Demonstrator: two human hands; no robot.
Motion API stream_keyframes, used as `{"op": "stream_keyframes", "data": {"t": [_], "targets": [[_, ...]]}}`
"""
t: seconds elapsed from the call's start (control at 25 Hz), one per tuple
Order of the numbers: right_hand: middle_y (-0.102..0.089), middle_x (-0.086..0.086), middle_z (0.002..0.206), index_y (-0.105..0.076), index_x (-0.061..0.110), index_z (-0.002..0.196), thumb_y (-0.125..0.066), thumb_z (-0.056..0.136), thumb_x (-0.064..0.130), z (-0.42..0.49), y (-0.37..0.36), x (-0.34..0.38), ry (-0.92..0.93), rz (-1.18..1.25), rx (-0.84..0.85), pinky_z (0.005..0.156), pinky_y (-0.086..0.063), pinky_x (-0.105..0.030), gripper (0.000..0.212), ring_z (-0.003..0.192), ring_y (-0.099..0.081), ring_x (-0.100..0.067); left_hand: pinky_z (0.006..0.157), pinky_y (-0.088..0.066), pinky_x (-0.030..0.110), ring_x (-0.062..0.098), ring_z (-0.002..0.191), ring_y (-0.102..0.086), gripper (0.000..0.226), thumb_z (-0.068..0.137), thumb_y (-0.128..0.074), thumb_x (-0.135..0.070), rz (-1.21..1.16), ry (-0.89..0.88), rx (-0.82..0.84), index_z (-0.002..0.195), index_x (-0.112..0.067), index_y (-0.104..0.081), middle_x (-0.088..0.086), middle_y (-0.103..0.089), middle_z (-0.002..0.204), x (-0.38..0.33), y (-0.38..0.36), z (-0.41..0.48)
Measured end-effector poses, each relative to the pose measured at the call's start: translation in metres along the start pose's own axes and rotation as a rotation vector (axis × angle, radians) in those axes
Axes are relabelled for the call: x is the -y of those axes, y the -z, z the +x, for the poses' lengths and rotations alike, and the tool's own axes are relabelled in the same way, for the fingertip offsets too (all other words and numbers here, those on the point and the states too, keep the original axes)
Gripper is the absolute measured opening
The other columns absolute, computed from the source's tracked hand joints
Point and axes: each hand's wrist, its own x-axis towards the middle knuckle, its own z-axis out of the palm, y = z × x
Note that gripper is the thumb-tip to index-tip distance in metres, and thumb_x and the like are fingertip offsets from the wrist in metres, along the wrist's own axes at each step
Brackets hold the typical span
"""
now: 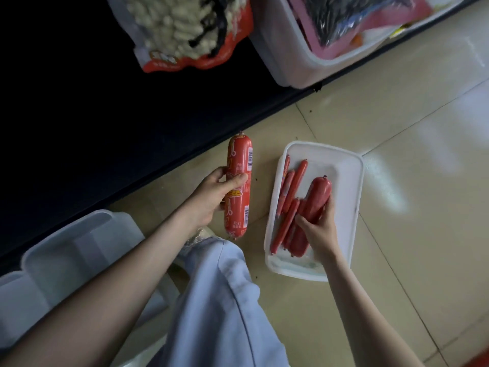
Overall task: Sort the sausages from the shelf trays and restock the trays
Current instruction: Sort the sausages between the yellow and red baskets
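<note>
A white tray (346, 170) lies on the tiled floor and holds several thin red sausages (295, 185) and a thick red sausage (317, 200). My right hand (318, 229) reaches into the tray and grips the thick sausage around its middle. My left hand (214, 197) holds a large red sausage (239, 165) with a barcode label, lengthwise above the floor, just left of the tray.
An empty translucent tray (66, 250) sits at the lower left by the dark shelf base. Up on the shelf are a bag of pale snacks (185, 30) and a white bin (299, 62) with pink packets. My leg in light jeans (225, 300) fills the bottom centre.
</note>
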Motion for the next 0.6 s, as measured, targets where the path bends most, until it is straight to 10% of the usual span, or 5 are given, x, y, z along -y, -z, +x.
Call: {"op": "stream_keyframes", "data": {"t": [0.2, 0.6], "targets": [[-0.065, 0.000, 0.106, -0.041, 0.033, 0.133, -0.066, 0.083, 0.000, -0.096, 0.014, 0.126, 0.225, 0.271, 0.296, 0.071, -0.056, -0.026, 0.065, 0.091, -0.066, -0.013, 0.081, -0.051, 0.036, 0.019, 0.094, -0.065, 0.043, 0.073, -0.064, -0.031, -0.062, -0.175, 0.065, 0.116, -0.025, -0.057, 0.002, -0.069, 0.104, -0.066, 0.006, -0.107], [-0.059, -0.007, 0.128, -0.038, 0.020, 0.141, -0.070, 0.078, 0.008, -0.329, -0.024, 0.309, 0.810, 0.046, 0.897, 0.096, -0.049, -0.045, 0.072, 0.116, -0.059, -0.025, 0.088, -0.054, 0.045, 0.026, 0.105, -0.065, 0.060, 0.077, -0.073, -0.036, -0.164, -0.606, -0.148, 0.128, -0.012, -0.052, 0.010, -0.066, 0.118, -0.084, 0.072, -0.376]]}}
